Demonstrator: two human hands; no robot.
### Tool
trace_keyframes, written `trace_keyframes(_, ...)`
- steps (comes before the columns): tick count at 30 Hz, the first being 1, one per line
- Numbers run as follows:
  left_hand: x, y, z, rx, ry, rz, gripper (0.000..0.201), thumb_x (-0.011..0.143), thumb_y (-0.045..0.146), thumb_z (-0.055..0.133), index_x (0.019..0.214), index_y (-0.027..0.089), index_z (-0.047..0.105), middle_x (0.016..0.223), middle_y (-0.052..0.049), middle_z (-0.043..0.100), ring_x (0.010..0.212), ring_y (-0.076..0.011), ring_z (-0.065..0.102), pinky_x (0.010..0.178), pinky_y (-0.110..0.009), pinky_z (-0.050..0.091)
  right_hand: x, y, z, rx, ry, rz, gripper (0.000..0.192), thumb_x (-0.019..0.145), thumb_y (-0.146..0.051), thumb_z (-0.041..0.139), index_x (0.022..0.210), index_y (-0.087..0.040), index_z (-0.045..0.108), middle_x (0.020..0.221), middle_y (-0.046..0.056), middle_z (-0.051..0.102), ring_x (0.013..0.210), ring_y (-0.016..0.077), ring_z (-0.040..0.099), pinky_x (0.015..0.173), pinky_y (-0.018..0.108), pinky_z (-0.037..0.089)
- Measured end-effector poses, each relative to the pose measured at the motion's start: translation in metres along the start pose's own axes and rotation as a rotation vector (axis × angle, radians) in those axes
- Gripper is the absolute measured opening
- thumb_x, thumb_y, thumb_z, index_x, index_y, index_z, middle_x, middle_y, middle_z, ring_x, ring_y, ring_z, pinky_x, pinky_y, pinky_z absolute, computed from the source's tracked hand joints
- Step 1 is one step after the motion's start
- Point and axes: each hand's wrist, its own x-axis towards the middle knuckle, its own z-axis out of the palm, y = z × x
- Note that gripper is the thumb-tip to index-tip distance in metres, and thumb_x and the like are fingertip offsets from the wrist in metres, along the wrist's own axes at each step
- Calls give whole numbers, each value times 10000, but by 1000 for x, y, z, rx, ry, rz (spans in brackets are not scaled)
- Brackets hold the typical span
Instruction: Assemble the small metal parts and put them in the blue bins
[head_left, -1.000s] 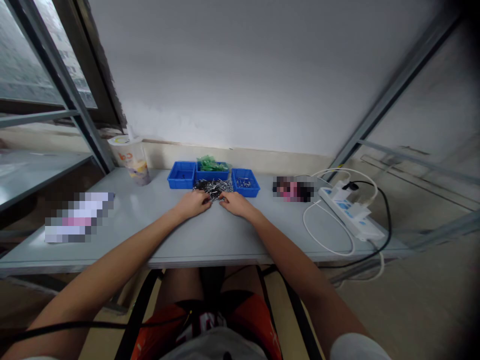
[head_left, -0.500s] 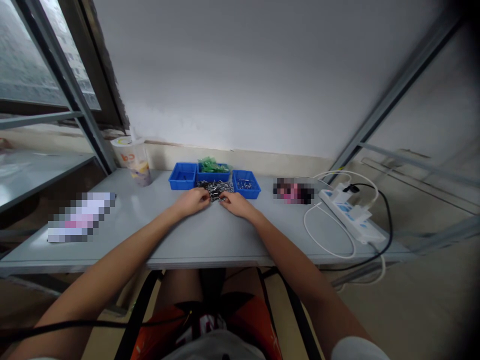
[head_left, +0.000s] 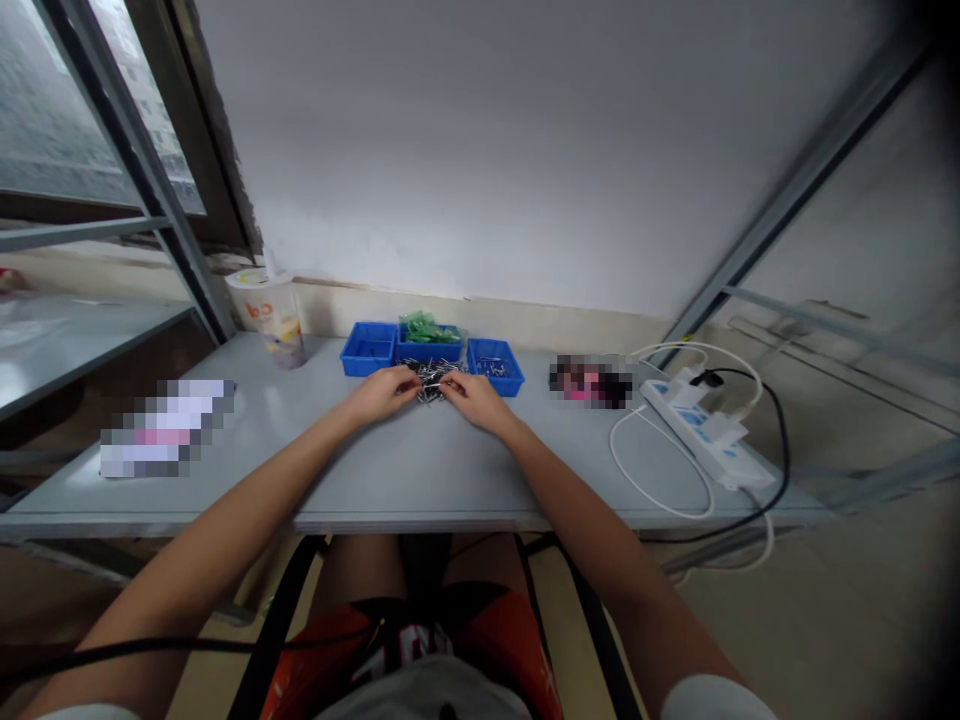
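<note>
Both hands at the heap of small metal pins [head_left: 431, 376], which lies on the grey table [head_left: 420, 470] just in front of three blue bins [head_left: 367, 352]. Judging by the large loose heap, most of the sorting remains. Left hand [head_left: 381, 392] and right hand [head_left: 472, 396] curl, fingertips pinched at the pile's near edge; what they grip is too small to tell. Pins thin, shiny, tangled.

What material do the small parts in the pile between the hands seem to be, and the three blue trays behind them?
The pile of small parts looks like metal: thin, grey, with bright glints, though too small to be sure. The blue trays look like moulded plastic: uniform saturated colour, dull sheen. Both the left hand and the right hand are at the pile's edge.
</note>
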Motion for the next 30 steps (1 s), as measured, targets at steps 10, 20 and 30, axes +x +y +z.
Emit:
trace_keyframes(10,0,2,1,-17,105,14,206,907,297,470,917,162,625,879,-58,602,786,-164,566,708,-279,454,-2,4,4,-105,-135,-44,178,916,-208,493,956,-170,662,891,44,684,786,130,589,723,223,373)
trace_keyframes(20,1,-3,6,-52,165,-6,267,913,359,499,985,159,662,899,-62,600,809,-175,583,763,-311,477,1,5,6,25,71,-23,241,948,-313,450,945,-175,648,795,20,657,707,124,557,679,216,359)
trace_keyframes(30,2,8,15,-115,192,109,239,915,324,508,963,169,682,882,-57,608,824,-161,591,761,-288,489,-1,-4,14,-15,-30,-73,185,928,-268,495,910,-164,647,711,5,611,648,112,512,627,217,324)
